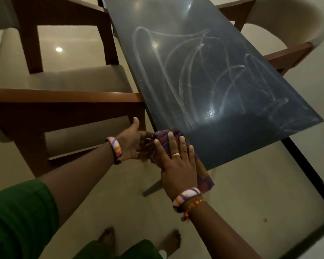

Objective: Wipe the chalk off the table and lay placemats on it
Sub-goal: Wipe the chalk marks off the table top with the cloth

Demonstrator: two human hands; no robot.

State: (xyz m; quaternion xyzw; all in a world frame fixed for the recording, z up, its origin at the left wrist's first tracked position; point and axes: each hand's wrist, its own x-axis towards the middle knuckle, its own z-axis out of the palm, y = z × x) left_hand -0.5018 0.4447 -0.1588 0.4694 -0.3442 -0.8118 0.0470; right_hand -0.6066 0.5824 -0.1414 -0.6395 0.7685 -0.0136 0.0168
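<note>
Right hand (178,161) flat on cloth (166,139) | left hand (133,144) gripping it | table (223,53) chalky

**Head count around the table**

I count one dark table (204,75), and everything else I place against it. Two chairs: one chair (64,94) to its left, a second chair (292,34) to its right. One patterned cloth (168,144) on its near corner. Two hands at that corner: the left hand (133,144) and the right hand (178,165). Two striped bangles, one bangle (116,149) per wrist, the other bangle (185,198) nearer me. One gold ring (176,154). Two bare feet below the near edge; I mark one foot (106,236).
</note>
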